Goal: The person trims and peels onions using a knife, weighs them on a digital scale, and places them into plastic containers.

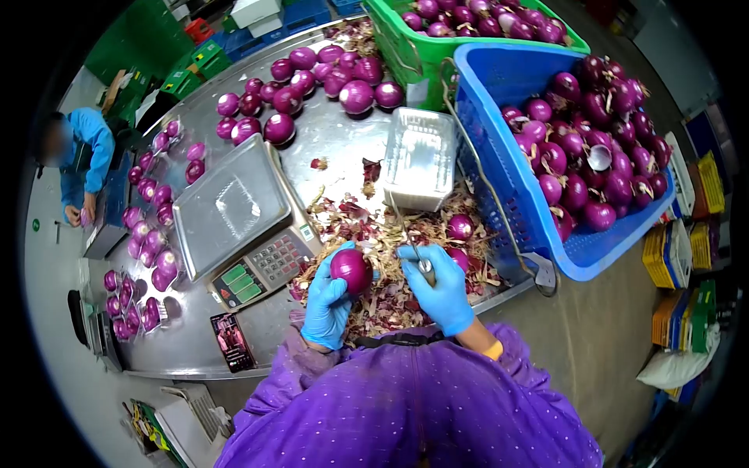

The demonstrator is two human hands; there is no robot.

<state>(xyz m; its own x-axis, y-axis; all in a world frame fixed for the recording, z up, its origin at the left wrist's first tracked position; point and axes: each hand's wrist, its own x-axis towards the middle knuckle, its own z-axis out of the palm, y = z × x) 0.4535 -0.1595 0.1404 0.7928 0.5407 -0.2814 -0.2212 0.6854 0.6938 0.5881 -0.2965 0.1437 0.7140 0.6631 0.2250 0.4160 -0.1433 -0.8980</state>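
A red onion (352, 271) is held in my left hand (328, 300), which wears a blue glove. My right hand (439, 288), gloved too, is closed round the handle of a knife (403, 228), whose thin blade points up and away from me. Below and around both hands lies a heap of onion skins (390, 303) on the metal table (179, 343). Two onions rest in the skins just beyond my right hand. A stack of clear plastic trays (421, 152) stands beyond the knife.
Left of my hands is a scale (264, 269) with a clear tray; a phone (232, 342) lies nearer. Loose onions (287, 100) and packed onions (160, 234) sit farther off. A blue crate (499, 195) and green crate (406, 54) hold onions. Another person (92, 148) stands at far left.
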